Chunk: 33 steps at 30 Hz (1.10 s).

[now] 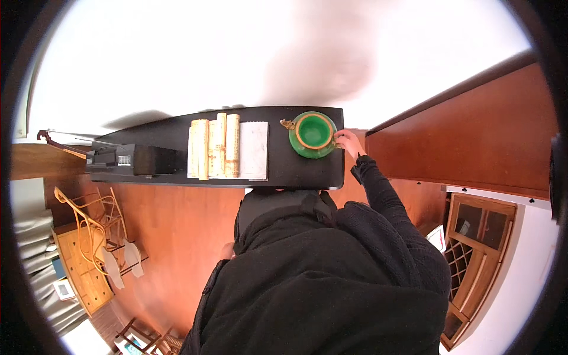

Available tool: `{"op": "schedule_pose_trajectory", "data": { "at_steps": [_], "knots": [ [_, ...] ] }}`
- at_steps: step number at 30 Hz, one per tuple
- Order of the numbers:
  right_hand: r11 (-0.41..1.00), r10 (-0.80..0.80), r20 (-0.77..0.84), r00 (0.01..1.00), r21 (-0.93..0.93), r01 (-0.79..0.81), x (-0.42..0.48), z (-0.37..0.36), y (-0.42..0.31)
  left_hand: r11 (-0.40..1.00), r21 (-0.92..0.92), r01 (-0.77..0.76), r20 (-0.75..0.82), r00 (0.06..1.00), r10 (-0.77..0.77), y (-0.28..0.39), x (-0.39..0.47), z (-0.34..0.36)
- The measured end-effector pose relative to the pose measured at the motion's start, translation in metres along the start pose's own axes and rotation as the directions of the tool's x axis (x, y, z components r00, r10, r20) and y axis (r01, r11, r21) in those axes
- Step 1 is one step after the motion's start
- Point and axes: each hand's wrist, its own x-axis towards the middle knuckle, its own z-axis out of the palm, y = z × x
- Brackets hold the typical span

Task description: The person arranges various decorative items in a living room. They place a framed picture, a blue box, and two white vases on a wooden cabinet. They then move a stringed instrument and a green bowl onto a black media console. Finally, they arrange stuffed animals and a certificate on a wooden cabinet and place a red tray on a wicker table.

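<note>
A green glazed pot (314, 132) with a tan rim stands at the right end of a narrow black table (282, 168). An ornament projects from each of its sides. My right hand (348, 143) touches the pot's right side, with the fingers around the ornament there; how firmly they grip cannot be seen. Low by my body on the left, only a small part of my left hand (228, 251) shows beside my dark clothing, its fingers hidden. To the left of the pot, rolled bamboo-slip scrolls (232, 142) lie on a white pad of paper (254, 151).
A black radio-like device (133, 159) sits towards the table's left end. A white wall runs behind the table, and a reddish-brown wooden panel (466, 128) is at right. Rattan chairs (91, 226) stand at lower left, a wooden cabinet (481, 262) at lower right.
</note>
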Motion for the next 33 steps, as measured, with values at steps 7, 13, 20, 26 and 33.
{"op": "schedule_pose_trajectory", "data": {
  "at_steps": [7,13,20,26,33],
  "knots": [
    [0.970,-0.097,-0.072,0.993,-0.232,0.078,0.023,-0.012,0.029,0.878,-0.443,0.184,-0.143,0.952,-0.271,0.066,-0.048,-0.027],
    [0.921,-0.148,-0.089,0.985,-0.374,0.104,0.035,-0.019,0.002,0.904,-0.355,0.237,-0.105,0.951,-0.290,0.096,-0.061,-0.041],
    [0.675,-0.138,-0.006,0.990,-0.732,0.089,0.088,-0.041,-0.039,0.857,-0.463,0.227,-0.045,0.959,-0.278,0.091,-0.052,-0.017],
    [0.632,-0.137,0.036,0.990,-0.766,0.116,0.127,-0.060,-0.034,0.870,0.265,-0.415,-0.202,0.859,0.471,-0.006,-0.046,0.006],
    [0.473,-0.331,-0.063,0.942,-0.874,0.107,0.140,-0.060,-0.004,0.886,0.455,-0.087,-0.085,0.986,0.140,-0.002,-0.082,0.036]
  ]
}}
